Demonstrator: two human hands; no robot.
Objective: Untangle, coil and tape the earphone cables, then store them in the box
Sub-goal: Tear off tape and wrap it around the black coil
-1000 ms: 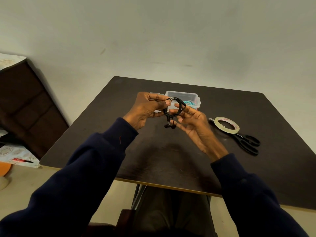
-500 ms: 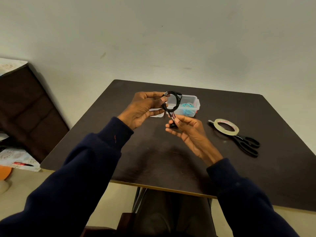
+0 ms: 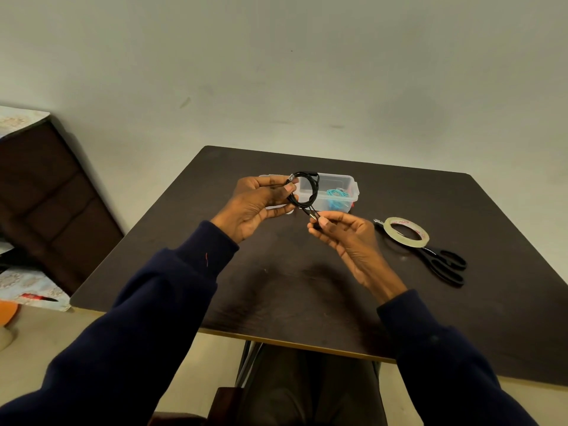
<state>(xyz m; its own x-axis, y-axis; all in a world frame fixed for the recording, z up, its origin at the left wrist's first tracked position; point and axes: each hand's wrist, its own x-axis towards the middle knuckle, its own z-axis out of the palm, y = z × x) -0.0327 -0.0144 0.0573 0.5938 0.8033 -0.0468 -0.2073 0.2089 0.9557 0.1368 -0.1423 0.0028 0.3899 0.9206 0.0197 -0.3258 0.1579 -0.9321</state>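
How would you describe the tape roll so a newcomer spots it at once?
Start at the dark table; on its right side, right of the clear box, lies a pair of black scissors. The tape roll lies flat over the scissors' blade end. It is the only pale ring there, translucent tan with red print on its core.

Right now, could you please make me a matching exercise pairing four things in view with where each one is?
Things: 1 black cable; 2 teal cable; 3 tape roll; 4 scissors.
Places: a inside the clear box; b flat on the table, blades under the tape; c coiled in the left hand, end pinched by the right hand; d lying over the scissor blades.
Pairs: 1-c, 2-a, 3-d, 4-b.
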